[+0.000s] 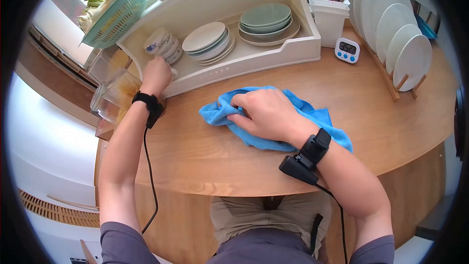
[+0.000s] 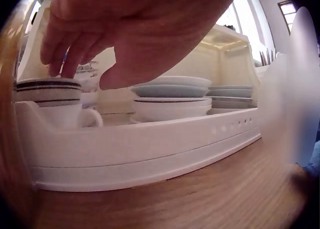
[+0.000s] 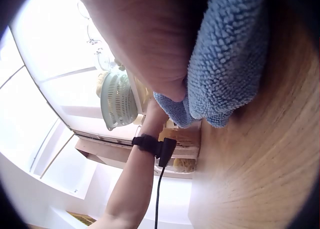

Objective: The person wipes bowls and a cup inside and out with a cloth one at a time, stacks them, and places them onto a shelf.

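Observation:
My left hand point(image 1: 157, 76) reaches over the front edge of a white shelf unit point(image 1: 244, 68) at its left end. In the left wrist view its fingers hang down loosely, fingertips right by the rim of a white cup with dark stripes point(image 2: 50, 93). Below that rim a white mug handle point(image 2: 92, 118) shows. Behind stand stacked flower-patterned bowls point(image 1: 159, 41). My right hand point(image 1: 268, 112) grips a bunched blue cloth point(image 1: 312, 115) on the wooden table, thumb and fingers curled into its folds. The terry surface shows close up in the right wrist view.
Stacked plates point(image 1: 205, 37) and green bowls point(image 1: 266, 15) stand in the shelf. A timer point(image 1: 347, 50), chopstick holder point(image 1: 328, 19) and rack of plates point(image 1: 413, 61) are at the right. A glass jar point(image 1: 115, 93) and green basket point(image 1: 117, 19) are at the left.

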